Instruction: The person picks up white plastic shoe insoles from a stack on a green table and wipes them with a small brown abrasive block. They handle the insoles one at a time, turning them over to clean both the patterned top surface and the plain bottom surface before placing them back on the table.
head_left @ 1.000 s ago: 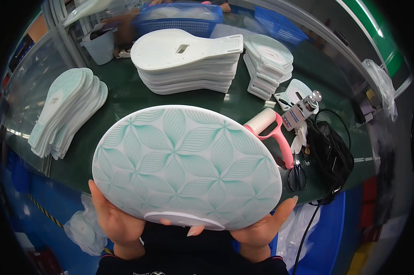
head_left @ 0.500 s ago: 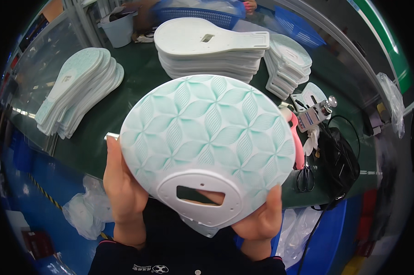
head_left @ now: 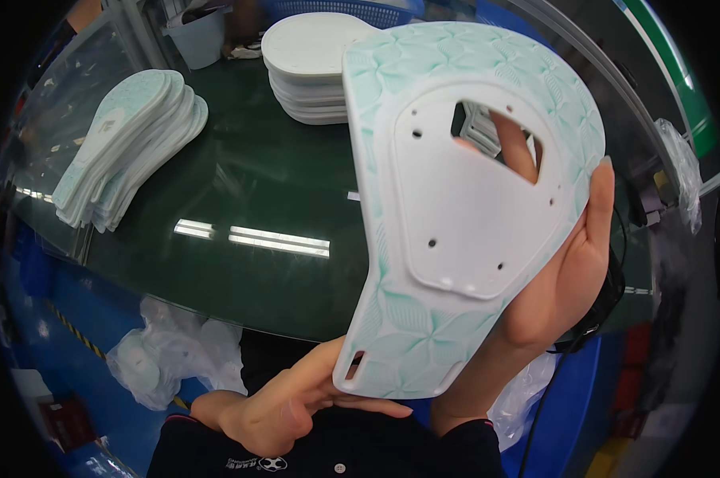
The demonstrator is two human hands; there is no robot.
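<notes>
A white panel point(head_left: 463, 215) with a pale green leaf pattern stood tilted between the hands, its broad rounded end up and its narrow end down. The right hand point(head_left: 567, 279) gripped its right edge, thumb along the rim and fingers behind; part of one showed through the window-like opening. The left hand point(head_left: 284, 406) was at the narrow end, its fingers stretched behind and below that end; whether it pinched the panel could not be told. Beyond the left hand, on the dark green surface point(head_left: 217, 279), lay a stack of white panels point(head_left: 316, 48), and farther left a leaning pile of patterned panels point(head_left: 121, 143). A clear plastic bag point(head_left: 177, 358) lay left of the left hand; a black bag point(head_left: 599, 311), partly hidden, sat just right of the right hand.
</notes>
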